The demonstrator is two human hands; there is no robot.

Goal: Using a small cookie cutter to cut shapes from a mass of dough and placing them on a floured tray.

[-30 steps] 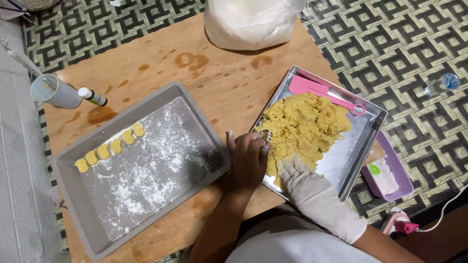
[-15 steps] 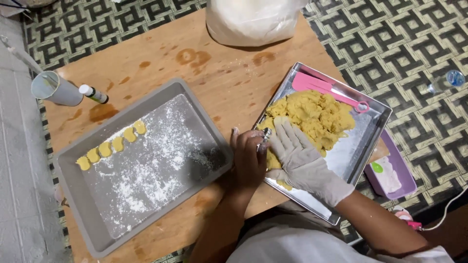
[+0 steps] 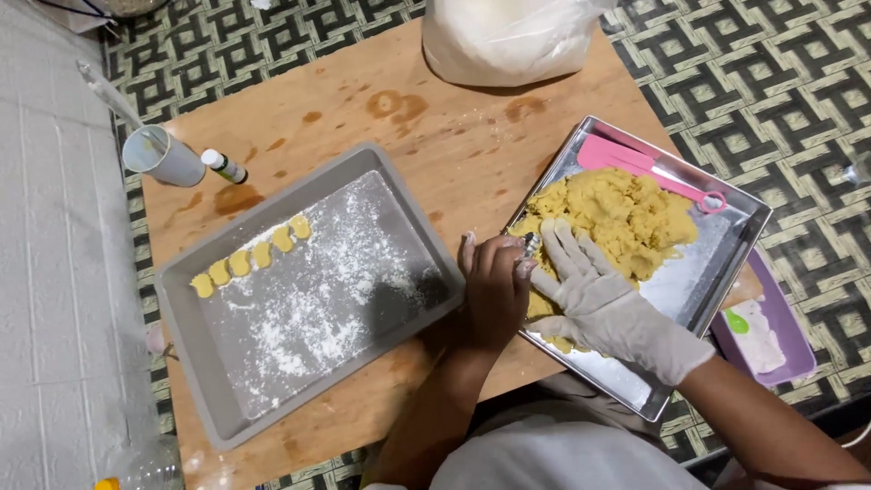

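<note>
The yellow dough (image 3: 617,213) is a crumbly, lumpy mass in the steel tray (image 3: 717,263) on the bench (image 3: 454,145). The gloved right hand (image 3: 599,299) lies flat on it, fingers spread. The bare left hand (image 3: 494,290) curls around a small metal cutter (image 3: 530,243) at the dough's edge.

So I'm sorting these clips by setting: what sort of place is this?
Probably a home baking spot, not a commercial kitchen: a low wooden table on a woven mat, a floured grey tray with small shaped pieces, and yellow dough in a metal tray.
</note>
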